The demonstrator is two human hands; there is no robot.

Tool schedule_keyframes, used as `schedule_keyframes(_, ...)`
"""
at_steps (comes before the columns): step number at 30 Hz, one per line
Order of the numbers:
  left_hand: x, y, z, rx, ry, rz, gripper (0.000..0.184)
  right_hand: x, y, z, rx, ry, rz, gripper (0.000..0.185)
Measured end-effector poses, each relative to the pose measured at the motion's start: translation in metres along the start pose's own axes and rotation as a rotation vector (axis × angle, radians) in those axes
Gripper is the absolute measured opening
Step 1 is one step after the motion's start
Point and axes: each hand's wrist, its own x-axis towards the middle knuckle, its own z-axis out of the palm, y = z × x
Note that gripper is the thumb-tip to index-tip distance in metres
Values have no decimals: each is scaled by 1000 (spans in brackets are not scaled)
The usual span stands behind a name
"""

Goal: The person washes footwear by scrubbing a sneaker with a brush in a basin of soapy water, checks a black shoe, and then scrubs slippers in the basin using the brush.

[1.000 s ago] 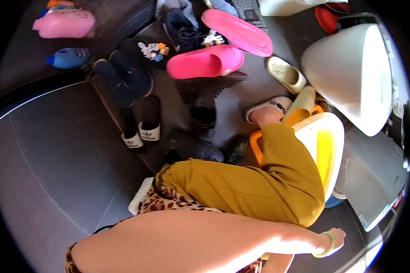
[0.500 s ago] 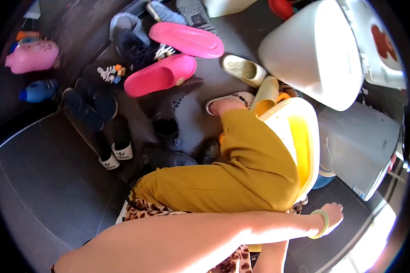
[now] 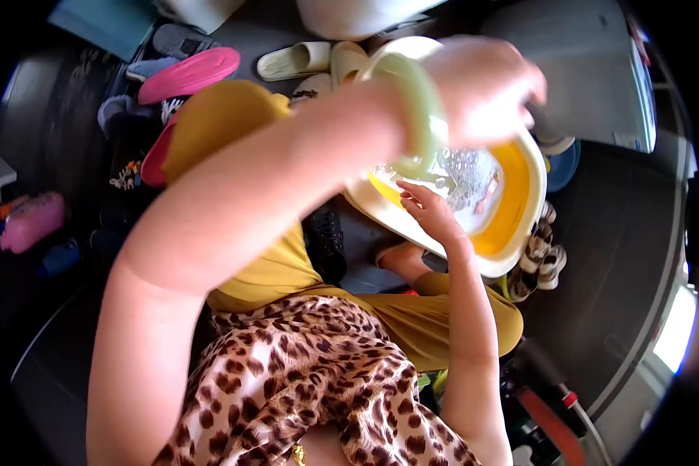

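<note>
My left hand (image 3: 481, 89), with a pale green bangle (image 3: 427, 116) on the wrist, is raised above the basin. Motion blurs it, and its bent fingers are partly hidden. Beneath it, a white-rimmed basin (image 3: 541, 182) with a yellow inside contains sudsy, bubbly water (image 3: 470, 175). Over the basin's near left side, my right hand (image 3: 431, 211) stretches out loosely spread fingers, and nothing shows in them. Whether they touch the water I cannot tell. Cream slippers (image 3: 295, 60) lie just beyond the basin.
Pink slippers (image 3: 190, 74) and several other shoes lie to the left. Brown-and-white shoes (image 3: 551, 266) stand right of the basin. A grey bin-like box (image 3: 575, 70) is behind it. At far left are a pink bottle (image 3: 35, 221) and a blue bottle (image 3: 60, 256).
My left hand has moved from the lower right up over the basin. My right hand has come into view at the basin. The view has shifted, showing the water.
</note>
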Motion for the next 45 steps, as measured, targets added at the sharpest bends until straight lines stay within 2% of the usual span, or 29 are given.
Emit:
schedule_keyframes(4,-13,-2,-21,-320,-136,29,31,-30,2,11,51,11,-17,36)
schedule_keyframes(5,-17,-11,-20,-454,-186,21,27,-34,5,15,36,6,-5,37)
schedule_keyframes(6,-16,-12,-18,-138,-139,111,26,-39,15,19,53,13,-6,37)
schedule_keyframes(7,-21,-12,-13,-132,-155,114,26,-41,23,25,53,14,-14,36)
schedule_keyframes(9,-36,-8,-7,-606,-66,-458,25,-43,29,34,65,21,-28,35)
schedule_keyframes(10,-35,-20,-18,-9,-156,-210,25,-45,27,36,56,4,-15,35)
schedule_keyframes(12,-40,-26,-21,0,-169,-276,26,-49,29,42,51,-12,-1,34)
schedule_keyframes(14,-37,-22,-21,54,-183,-385,26,-45,29,48,-10,26,-163,32)
schedule_keyframes(15,-35,-22,-21,56,-188,-383,26,-44,26,49,-5,29,-164,32)
schedule_keyframes(17,-31,-23,-20,73,-147,-330,21,-41,19,51,-85,-142,-76,30)
schedule_keyframes(18,-30,-22,-21,76,-151,-330,21,-37,18,58,-81,-141,-77,30)
schedule_keyframes(20,-27,-21,-22,162,-130,-344,18,-26,25,85,-230,-331,-77,28)
schedule_keyframes(21,-26,-19,-24,164,-133,-348,18,-20,31,103,-226,-335,-79,28)
schedule_keyframes(24,-25,-14,-25,201,-104,-328,17,-11,43,150,-321,-442,49,34)
schedule_keyframes(27,-27,-17,-25,186,-102,-260,16,-14,40,180,-422,-663,196,38)
schedule_keyframes(29,-26,-19,-26,55,-75,-403,16,-12,46,203,-426,-602,266,39)
schedule_keyframes(32,-22,-21,-24,42,-7,-317,18,-1,64,222,-408,-514,301,34)
schedule_keyframes(35,-20,-25,-22,108,-32,-273,18,-3,58,192,-367,-400,310,29)
schedule_keyframes(37,-16,-17,-19,145,-62,-305,18,-5,49,172,-494,-380,193,27)
schedule_keyframes(40,-14,-10,-12,-191,-84,-350,20,-9,47,152,-610,-389,45,25)
schedule_keyframes(41,-14,-13,-11,-151,-72,-318,20,-11,46,145,-663,-416,-41,24)
schedule_keyframes(42,-15,-18,-9,-117,-60,-302,20,-17,34,132,-585,-356,27,20)
schedule_keyframes(45,-17,-20,-12,-107,-55,-298,19,-33,19,99,-478,-260,-60,20)
